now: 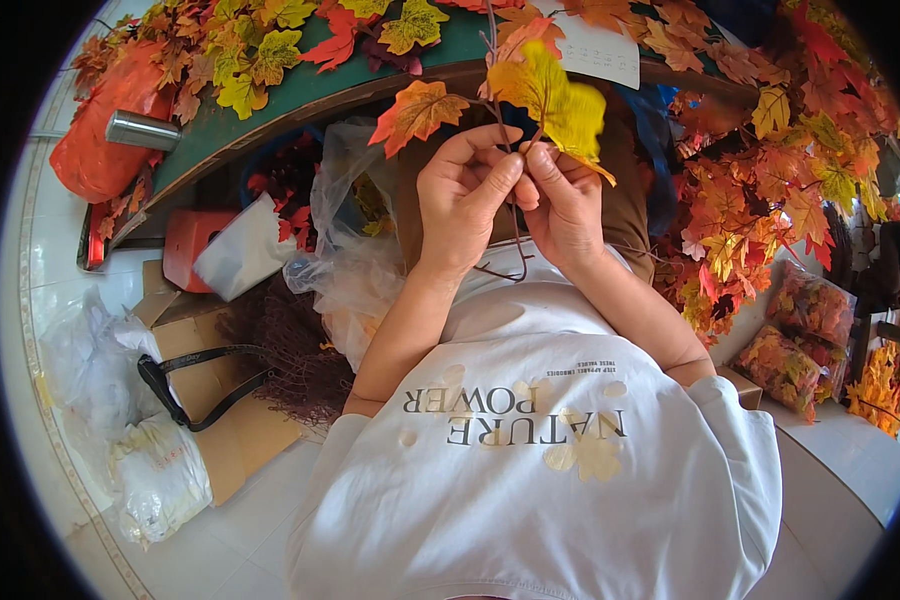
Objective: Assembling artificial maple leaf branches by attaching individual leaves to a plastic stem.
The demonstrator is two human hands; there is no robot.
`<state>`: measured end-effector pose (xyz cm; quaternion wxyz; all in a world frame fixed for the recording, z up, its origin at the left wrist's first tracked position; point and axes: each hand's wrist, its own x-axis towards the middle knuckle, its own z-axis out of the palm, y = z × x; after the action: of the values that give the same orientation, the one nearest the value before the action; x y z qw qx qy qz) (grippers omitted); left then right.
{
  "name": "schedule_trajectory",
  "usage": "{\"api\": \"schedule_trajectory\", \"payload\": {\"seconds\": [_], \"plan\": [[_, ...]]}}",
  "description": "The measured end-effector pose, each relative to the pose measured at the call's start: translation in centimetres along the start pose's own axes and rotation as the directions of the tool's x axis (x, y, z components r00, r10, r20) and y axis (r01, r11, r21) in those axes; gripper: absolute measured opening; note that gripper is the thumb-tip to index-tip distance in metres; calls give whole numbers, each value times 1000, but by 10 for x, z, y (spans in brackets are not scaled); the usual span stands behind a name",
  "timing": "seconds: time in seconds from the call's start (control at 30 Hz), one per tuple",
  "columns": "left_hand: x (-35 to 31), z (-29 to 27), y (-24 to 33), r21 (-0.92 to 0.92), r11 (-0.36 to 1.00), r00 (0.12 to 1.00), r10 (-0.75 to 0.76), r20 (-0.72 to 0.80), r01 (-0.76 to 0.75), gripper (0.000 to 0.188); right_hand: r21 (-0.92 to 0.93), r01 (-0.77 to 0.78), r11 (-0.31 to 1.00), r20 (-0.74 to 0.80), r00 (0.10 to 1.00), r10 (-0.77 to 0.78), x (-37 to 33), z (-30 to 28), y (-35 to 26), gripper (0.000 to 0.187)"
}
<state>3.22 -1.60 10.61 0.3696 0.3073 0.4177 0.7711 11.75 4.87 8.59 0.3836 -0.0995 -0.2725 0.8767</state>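
Note:
Both of my hands are raised in front of my lap, close together at the table's edge. My left hand point(467, 195) is closed, thumb against fingers, around a thin brown artificial maple stem point(521, 262), which runs up past the table edge and hangs down below the hands. My right hand point(568, 195) pinches the stalk of a yellow maple leaf point(545, 90), right beside the left fingertips. The fingers hide where stalk and stem meet. Just above my left hand an orange maple leaf point(422, 115) spreads from the same stem.
Loose leaves lie on the green table point(235, 150) ahead. A metal cylinder point(142, 130) and an orange bag point(105, 140) sit at its left end. Leaf garlands point(760, 200) hang at right, above bagged leaves point(795, 340). Clear plastic point(345, 220) and cardboard point(245, 445) are at left.

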Motion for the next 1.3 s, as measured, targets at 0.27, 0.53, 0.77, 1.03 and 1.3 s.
{"api": "schedule_trajectory", "payload": {"seconds": [0.27,0.53,0.77,1.03,1.3], "plan": [[3,6,-4,-39,999,994,-5,113,9,21,-5,24,1000,-20,1000,-24,0,-7,-7,13],[-4,-2,-4,206,978,1000,25,-1,-25,20,3,13,1000,-46,999,-13,-4,-2,0,12],[2,8,-7,216,969,992,124,8,-123,18,-267,118,956,24,993,-116,0,3,-15,13],[-5,-6,-2,36,996,996,86,-16,-85,7,-442,266,857,129,964,-233,-4,20,-19,5],[1,-3,0,-230,971,980,-107,-169,67,14,-720,671,-175,680,634,-368,17,-6,-18,14]]}}
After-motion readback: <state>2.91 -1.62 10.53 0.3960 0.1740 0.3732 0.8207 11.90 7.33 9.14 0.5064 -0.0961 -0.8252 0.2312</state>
